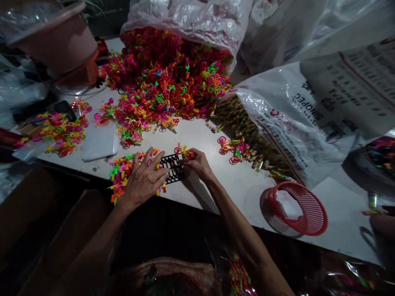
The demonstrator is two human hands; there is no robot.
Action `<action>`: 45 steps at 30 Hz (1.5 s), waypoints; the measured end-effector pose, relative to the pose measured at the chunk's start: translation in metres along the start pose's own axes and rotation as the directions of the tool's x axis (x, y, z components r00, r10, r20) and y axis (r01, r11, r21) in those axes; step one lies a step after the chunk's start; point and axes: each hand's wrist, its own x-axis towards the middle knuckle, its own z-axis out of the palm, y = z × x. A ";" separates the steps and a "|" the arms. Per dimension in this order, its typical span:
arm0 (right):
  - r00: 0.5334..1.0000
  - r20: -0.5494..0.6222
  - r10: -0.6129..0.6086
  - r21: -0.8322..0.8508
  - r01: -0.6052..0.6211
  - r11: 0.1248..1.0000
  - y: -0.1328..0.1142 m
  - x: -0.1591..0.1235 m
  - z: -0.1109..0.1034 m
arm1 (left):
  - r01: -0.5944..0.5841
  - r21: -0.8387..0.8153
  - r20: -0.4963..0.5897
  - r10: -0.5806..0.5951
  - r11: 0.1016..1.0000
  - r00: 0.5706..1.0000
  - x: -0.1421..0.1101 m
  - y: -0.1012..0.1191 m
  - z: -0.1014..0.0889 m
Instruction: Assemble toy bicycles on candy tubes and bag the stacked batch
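A black slotted plastic rack (175, 169) lies near the table's front edge. Its left part is covered by rows of small colourful plastic toys (119, 174) in green, orange, yellow and pink. My left hand (144, 177) rests over these toys with its fingers spread, the fingertips reaching the rack's bare slots. At the rack's right end, my right hand (200, 164) pinches a small yellow, pink and red plastic toy (184, 152), partly hidden by the fingers.
Behind, a large heap of similar toys (166, 90) spills from a plastic bag (191, 16). To the right are a pile of printed tubes (247, 123), a white printed sack (296, 111) and a red basket (311, 222). A pink tub (58, 41) stands left. Another person's hand (382, 224) shows at far right.
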 end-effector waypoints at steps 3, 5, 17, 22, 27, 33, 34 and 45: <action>0.999 0.047 -0.027 0.107 0.022 0.994 -0.004 -0.001 0.016 | 0.006 -0.009 0.004 -0.006 1.000 1.000 0.001 0.000 -0.001; 0.997 0.063 -0.052 0.068 0.047 0.997 -0.007 0.002 0.027 | 0.010 -0.013 0.006 -0.010 1.000 1.000 0.001 0.001 -0.002; 0.949 0.292 -0.118 -0.647 0.286 0.707 -0.020 0.012 0.059 | 0.062 0.033 0.002 -0.062 0.998 0.998 0.003 0.004 0.000; 0.880 0.475 0.007 -0.720 0.383 0.579 -0.043 0.024 0.053 | 0.072 0.096 0.075 -0.080 0.993 0.994 0.005 0.003 0.003; 0.982 0.183 -0.045 -0.856 0.181 0.484 -0.065 0.090 0.034 | 0.073 0.133 0.085 -0.085 0.988 0.993 0.004 0.002 0.006; 0.999 -0.023 -0.038 -0.913 -0.005 0.407 -0.057 0.114 0.025 | 0.072 0.131 0.063 -0.081 0.989 0.995 0.003 0.001 0.007; 1.000 -0.018 -0.017 -0.880 -0.007 0.474 -0.051 0.106 0.018 | 0.073 0.126 0.057 -0.081 0.989 0.995 0.002 0.001 0.008; 0.959 0.161 0.234 0.337 -0.277 0.900 -0.013 0.001 -0.029 | 0.071 0.107 0.053 -0.077 0.992 0.996 0.001 0.001 0.006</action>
